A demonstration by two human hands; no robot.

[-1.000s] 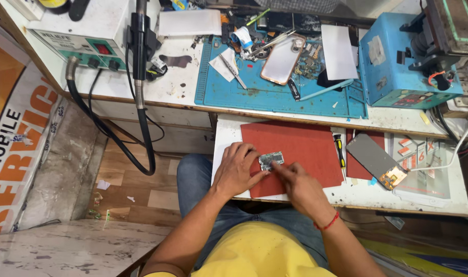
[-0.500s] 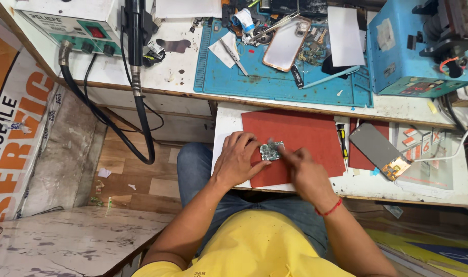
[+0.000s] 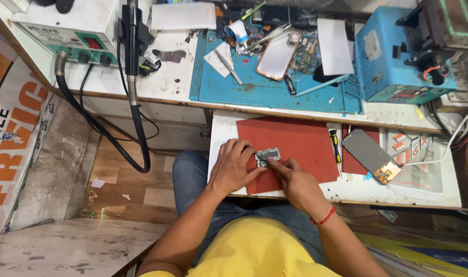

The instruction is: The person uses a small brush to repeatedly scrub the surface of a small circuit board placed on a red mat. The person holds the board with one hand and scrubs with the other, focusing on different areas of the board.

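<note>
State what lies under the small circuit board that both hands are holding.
A red mat lies under the small circuit board, on the white pull-out shelf. The left hand and right hand cover part of both.

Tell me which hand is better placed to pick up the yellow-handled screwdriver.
Probably the right hand: the screwdriver lies on its side of the red mat, while the left hand steadies the small circuit board farther away.
</note>
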